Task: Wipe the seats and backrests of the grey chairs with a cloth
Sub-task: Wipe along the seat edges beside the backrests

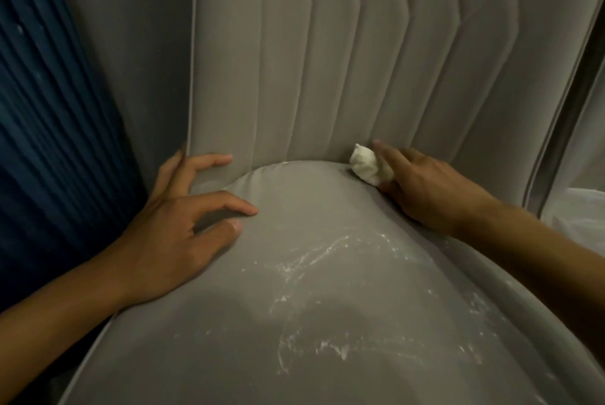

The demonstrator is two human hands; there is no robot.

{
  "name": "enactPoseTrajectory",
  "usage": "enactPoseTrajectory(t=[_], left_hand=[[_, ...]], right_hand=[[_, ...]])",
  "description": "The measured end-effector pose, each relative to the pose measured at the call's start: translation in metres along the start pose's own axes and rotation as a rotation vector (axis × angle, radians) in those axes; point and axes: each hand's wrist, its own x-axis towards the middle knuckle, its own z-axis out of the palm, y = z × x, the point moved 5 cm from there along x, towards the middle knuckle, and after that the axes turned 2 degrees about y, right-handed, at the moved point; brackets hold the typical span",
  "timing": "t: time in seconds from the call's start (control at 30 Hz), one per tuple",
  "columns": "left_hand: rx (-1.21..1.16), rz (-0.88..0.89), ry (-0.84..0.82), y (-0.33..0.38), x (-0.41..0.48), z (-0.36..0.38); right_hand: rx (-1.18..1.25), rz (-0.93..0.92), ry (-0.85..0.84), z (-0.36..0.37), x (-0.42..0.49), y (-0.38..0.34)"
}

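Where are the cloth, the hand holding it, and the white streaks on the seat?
cloth [368,164]: head view, on the bunched white wad.
right hand [425,188]: head view, on the back of the hand.
white streaks [288,268]: head view, on one bright streak.

Dark blue curtain [49,142]: pleated, folds slanting from top to bottom, fills the left edge of the view. A few pale specks on its upper folds.

White crumpled fabric [576,211]: far right of the curtain, at the opposite edge.

Dark narrow strip [577,100]: also far right of the curtain, above the fabric; material unclear.
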Motion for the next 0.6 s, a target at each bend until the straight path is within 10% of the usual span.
enactPoseTrajectory(t=[0.5,0.6], left_hand=[[0.018,0.036,0.013,0.002,0.0,-0.002],[-0.001,0.026,0.022,0.003,0.001,0.0]], right_hand=[[0.386,-0.526,0.122,-0.005,0.023,-0.131],[0.302,-0.376,0.107,-0.003,0.031,-0.105]])
